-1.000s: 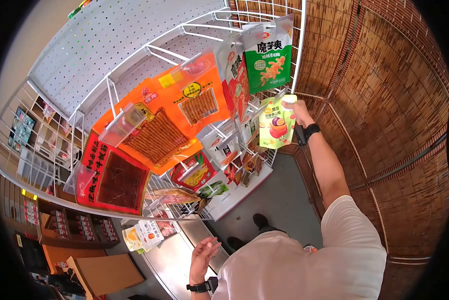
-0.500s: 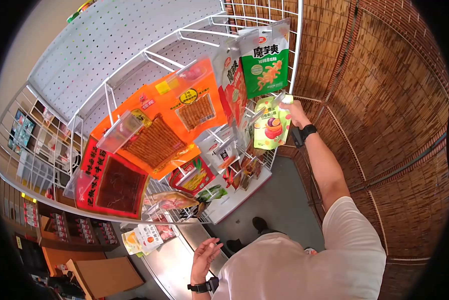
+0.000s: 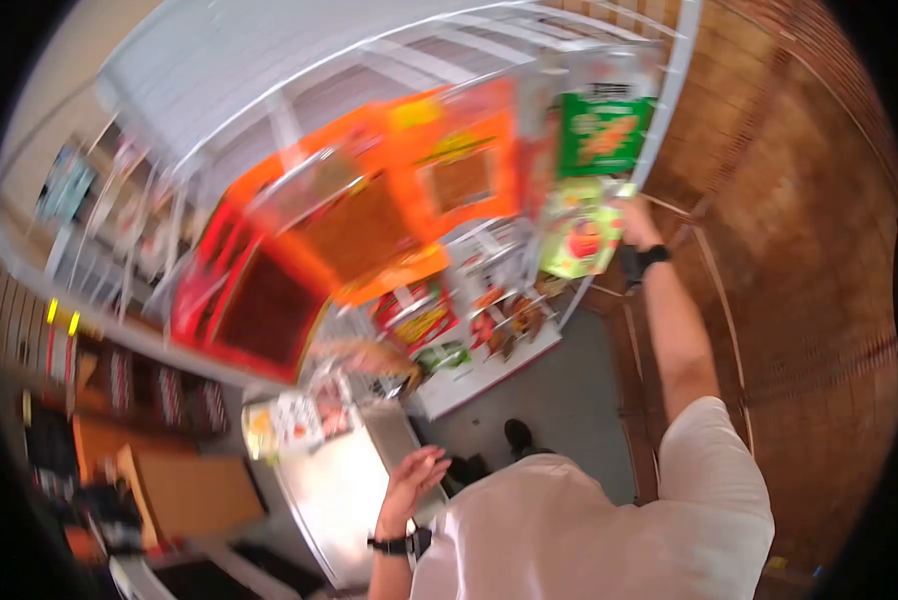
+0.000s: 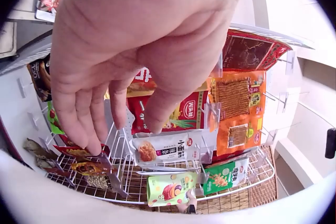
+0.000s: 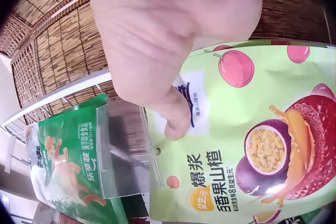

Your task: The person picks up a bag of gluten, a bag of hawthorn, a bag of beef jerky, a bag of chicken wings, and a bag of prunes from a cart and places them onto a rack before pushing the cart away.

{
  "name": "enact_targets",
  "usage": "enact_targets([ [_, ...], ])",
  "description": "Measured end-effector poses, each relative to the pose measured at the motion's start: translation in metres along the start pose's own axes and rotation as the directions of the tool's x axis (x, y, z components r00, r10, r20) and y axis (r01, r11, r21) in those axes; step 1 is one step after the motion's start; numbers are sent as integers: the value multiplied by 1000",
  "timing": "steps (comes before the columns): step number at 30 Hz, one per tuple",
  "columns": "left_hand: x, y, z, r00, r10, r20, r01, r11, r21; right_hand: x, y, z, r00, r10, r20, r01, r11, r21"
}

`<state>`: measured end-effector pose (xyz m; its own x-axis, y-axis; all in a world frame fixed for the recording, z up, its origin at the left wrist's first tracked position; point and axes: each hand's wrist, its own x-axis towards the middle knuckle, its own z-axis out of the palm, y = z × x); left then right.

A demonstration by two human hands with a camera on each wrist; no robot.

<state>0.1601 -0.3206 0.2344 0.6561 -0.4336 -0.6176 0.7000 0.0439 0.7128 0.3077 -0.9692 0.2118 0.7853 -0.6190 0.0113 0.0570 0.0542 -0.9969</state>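
My right hand point(image 3: 637, 222) pinches the top corner of a light green pouch point(image 5: 252, 129) printed with a passion fruit and red fruit. Its thumb lies on the pouch front, beside the clear plastic tag holder point(image 5: 128, 145) of a rack hook; the other fingers are hidden behind the pouch. Just above in the head view hangs a green-and-white snack packet point(image 3: 601, 135). My left hand point(image 3: 412, 482) is held low before my body with relaxed, slightly bent fingers and nothing in them. From the left wrist view, a white noodle-snack packet point(image 4: 165, 149) hangs beyond its fingertips.
The curved white wire rack point(image 3: 677, 85) carries orange packets point(image 3: 359, 235) and a red packet point(image 3: 269, 310), with more packets lower down. A woven reed wall point(image 3: 799, 300) stands close on the right. Several packets point(image 3: 294, 425) lie on a metal counter point(image 3: 339, 500) at lower left.
The head view has swung and blurred, so the rack sits farther right in it. Earlier, the pouch moved slightly left to a hook's tag; my right hand still holds it. My left hand stays relaxed.
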Motion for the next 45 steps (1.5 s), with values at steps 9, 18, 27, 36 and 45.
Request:
enact_targets([
  [9,-7,-25,-59,996,66,-54,-70,995,-70,-27,34,-23,994,111,4,-110,990,-85],
  [18,12,-96,-279,730,41,-682,-392,843,-369,-187,185,-61,943,305,-134,-322,937,-138],
  [27,120,-52,-367,45,569,-821,-22,823,568,-360,174,-23,608,788,101,-364,390,-846],
  [36,142,-7,-382,58,352,-934,345,871,350,-435,156,-47,513,830,-218,-690,248,-680],
  [45,130,1,-392,209,414,-886,469,752,462,-430,167,-44,534,789,302,-114,422,-900],
])
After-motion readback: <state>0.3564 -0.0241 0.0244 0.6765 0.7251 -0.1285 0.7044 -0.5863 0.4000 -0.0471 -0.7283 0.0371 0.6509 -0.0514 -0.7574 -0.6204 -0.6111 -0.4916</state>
